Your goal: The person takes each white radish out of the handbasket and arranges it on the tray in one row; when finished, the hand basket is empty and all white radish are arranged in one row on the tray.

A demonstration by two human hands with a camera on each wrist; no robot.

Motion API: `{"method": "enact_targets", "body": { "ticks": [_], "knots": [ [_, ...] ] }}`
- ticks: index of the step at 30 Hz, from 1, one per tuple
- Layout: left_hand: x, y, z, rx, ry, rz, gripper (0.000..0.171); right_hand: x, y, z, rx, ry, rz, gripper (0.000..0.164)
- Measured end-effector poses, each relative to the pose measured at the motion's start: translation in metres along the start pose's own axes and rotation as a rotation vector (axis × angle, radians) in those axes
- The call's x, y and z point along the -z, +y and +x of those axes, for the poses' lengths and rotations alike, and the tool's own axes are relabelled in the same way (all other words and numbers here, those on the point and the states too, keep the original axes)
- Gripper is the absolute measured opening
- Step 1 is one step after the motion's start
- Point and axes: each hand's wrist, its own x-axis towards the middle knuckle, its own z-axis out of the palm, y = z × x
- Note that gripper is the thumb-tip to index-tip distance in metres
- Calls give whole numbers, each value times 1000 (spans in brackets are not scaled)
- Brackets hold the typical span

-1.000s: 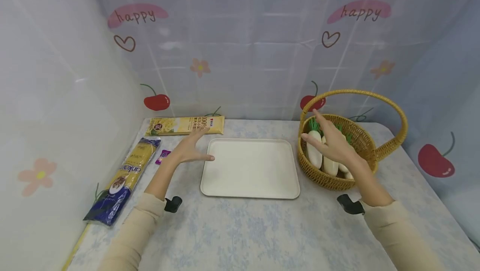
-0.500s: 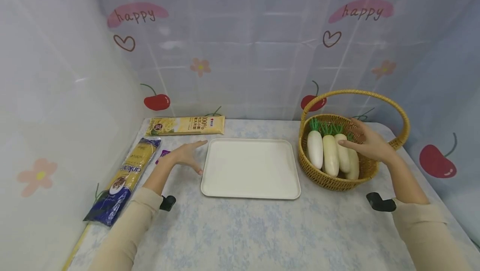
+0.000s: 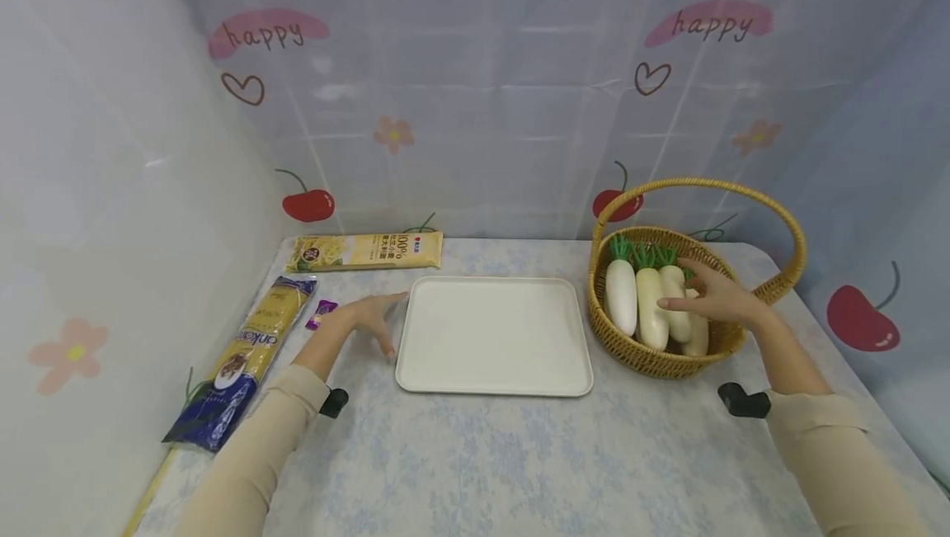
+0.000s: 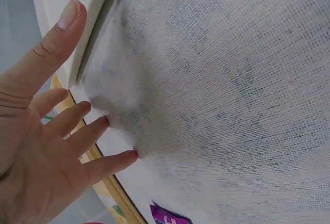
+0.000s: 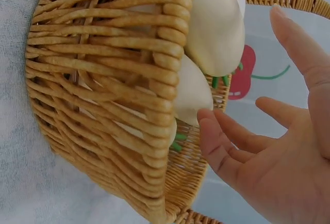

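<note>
A wicker basket (image 3: pixel 653 367) with a tall handle stands on the right, holding several white radishes with green tops. One radish is bright white (image 3: pixel 621 298); beside it lies a cream radish (image 3: pixel 652 310). My right hand (image 3: pixel 716 294) hovers over the rightmost radishes, thumb and fingers spread. In the right wrist view its fingertips come close to a radish (image 5: pixel 193 92); whether they touch cannot be told. My left hand (image 3: pixel 367 316) holds nothing beside the left edge of a white tray (image 3: pixel 493 339). Its fingers are spread near the tablecloth in the left wrist view.
A yellow pasta packet (image 3: pixel 364 251) lies along the back edge. Nearer on the left is a blue and yellow pasta packet (image 3: pixel 241 364). A small purple packet (image 3: pixel 321 313) lies by my left wrist. The basket handle (image 3: pixel 698 183) arches above the radishes. A printed curtain (image 3: pixel 475 108) hangs behind.
My right hand has moved from the basket's left part to its right, then slightly back left and lower. The left hand has drawn left from over the tray, its fingers dropping.
</note>
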Motion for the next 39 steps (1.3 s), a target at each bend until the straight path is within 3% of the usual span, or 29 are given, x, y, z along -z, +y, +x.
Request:
{"method": "enact_targets", "body": {
  "ticks": [7, 11, 23, 39],
  "knots": [
    [-4, 2, 2, 61, -5, 12, 124, -5, -1, 4, 11, -6, 9, 97],
    [-4, 2, 2, 94, -13, 20, 124, -4, -2, 5, -28, -28, 19, 98],
    [-9, 5, 1, 86, 30, 48, 118, -5, 8, 5, -108, -137, 110, 95],
    [-13, 2, 7, 98, 41, 30, 118, -12, 0, 8, -124, -142, 31, 96]
  ]
}}
